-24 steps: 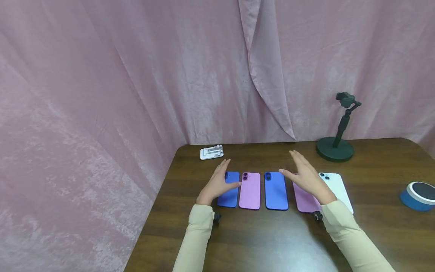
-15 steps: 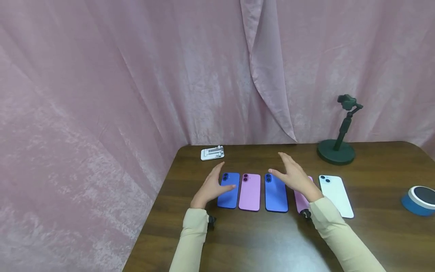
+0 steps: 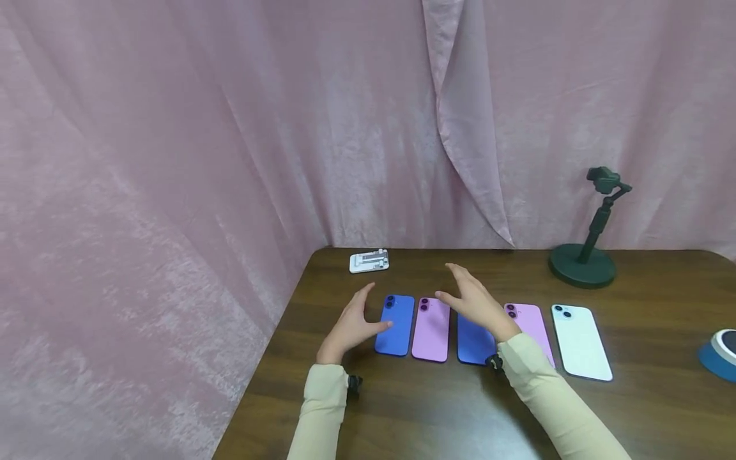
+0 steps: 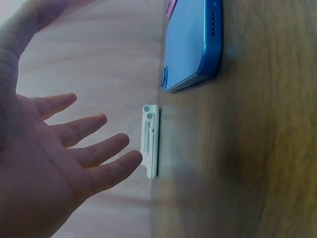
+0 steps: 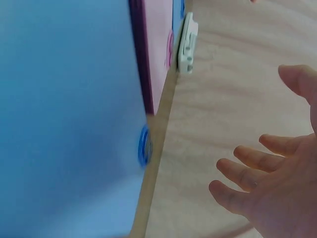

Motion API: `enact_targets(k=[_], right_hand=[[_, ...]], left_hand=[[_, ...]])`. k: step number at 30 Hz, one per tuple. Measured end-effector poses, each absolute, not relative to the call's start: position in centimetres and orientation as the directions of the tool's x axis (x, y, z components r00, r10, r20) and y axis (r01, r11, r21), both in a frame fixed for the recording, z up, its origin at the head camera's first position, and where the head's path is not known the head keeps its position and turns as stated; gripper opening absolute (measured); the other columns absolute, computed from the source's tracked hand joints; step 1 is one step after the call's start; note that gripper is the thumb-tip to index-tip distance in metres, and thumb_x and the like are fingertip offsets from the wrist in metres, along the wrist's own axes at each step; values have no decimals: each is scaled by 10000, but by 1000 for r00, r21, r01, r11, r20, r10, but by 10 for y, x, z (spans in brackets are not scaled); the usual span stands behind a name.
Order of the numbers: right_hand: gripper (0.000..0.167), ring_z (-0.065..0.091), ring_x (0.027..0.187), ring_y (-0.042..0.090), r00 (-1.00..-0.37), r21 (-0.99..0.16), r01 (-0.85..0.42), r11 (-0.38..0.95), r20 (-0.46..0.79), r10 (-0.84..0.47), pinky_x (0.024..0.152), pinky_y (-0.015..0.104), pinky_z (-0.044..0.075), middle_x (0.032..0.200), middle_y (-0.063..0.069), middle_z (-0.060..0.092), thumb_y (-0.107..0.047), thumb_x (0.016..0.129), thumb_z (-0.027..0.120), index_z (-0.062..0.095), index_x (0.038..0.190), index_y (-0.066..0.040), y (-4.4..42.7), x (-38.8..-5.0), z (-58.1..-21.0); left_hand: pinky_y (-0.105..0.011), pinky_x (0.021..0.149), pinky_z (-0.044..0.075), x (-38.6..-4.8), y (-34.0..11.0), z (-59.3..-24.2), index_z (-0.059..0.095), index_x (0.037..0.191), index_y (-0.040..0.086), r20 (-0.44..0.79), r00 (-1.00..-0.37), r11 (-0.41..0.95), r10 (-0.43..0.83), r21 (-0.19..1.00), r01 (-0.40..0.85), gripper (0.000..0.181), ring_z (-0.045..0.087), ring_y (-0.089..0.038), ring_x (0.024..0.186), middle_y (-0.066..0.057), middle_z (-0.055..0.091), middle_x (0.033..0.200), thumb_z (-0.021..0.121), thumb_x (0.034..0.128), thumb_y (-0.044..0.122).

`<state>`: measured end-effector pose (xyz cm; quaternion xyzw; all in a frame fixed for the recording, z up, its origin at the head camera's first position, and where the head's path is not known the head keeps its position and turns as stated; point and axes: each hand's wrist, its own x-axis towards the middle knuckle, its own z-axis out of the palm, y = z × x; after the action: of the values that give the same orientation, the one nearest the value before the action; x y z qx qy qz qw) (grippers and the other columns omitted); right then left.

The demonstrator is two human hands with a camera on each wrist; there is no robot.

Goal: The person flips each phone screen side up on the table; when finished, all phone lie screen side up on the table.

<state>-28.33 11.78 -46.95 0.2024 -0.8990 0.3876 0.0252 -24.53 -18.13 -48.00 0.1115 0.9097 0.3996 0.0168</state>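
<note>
Several phones lie face down in a row on the wooden table: a blue phone (image 3: 395,324) at the left, a pink phone (image 3: 431,329), another blue phone (image 3: 475,338), a second pink phone (image 3: 530,326) and a white phone (image 3: 582,342) at the right. My left hand (image 3: 351,327), fingers spread, hovers just left of the leftmost phone; in the left wrist view its palm (image 4: 44,163) holds nothing. Above the second blue phone is my right hand (image 3: 478,308), partly covering it, with thumb and fingers apart. The right wrist view shows that hand (image 5: 282,183) empty beside the blue phone (image 5: 69,124).
A white folding stand (image 3: 369,261) lies near the back left edge of the table (image 3: 414,421). A dark green stand (image 3: 582,265) with a jointed arm is at the back right. A blue and white round device (image 3: 719,358) sits at the right. Pink curtains hang behind.
My right hand has moved left, from above the right-hand pink phone to above the second blue phone. My left hand has shifted slightly left, uncovering the leftmost phone. The head view has turned a little.
</note>
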Motion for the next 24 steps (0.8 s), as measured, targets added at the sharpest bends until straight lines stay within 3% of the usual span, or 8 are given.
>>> enact_targets(k=[8,24], right_hand=[[751,279,1438,479,-900,-679,-410,609,190,-394,1138,600,251,1566,315,298,-227,971,664,277,1536,80,90,-288,-474],[690,428,1349,470,-864,-633,-418,652,56,-500,1085,574,361,1464,317,451,-122,919,724,386,1471,115,48,-300,-475]], left_hand=[[-622,1088,332,-242,-183,-484,253,1605,169,31,-972,638,231,750,176,1024,305,-381,1457,-119,265,1637,850,791,339],[-532,1129,317,-238,-184,-497,280,1579,69,-28,-964,645,265,748,156,1064,344,-361,1432,-210,340,1575,883,704,131]])
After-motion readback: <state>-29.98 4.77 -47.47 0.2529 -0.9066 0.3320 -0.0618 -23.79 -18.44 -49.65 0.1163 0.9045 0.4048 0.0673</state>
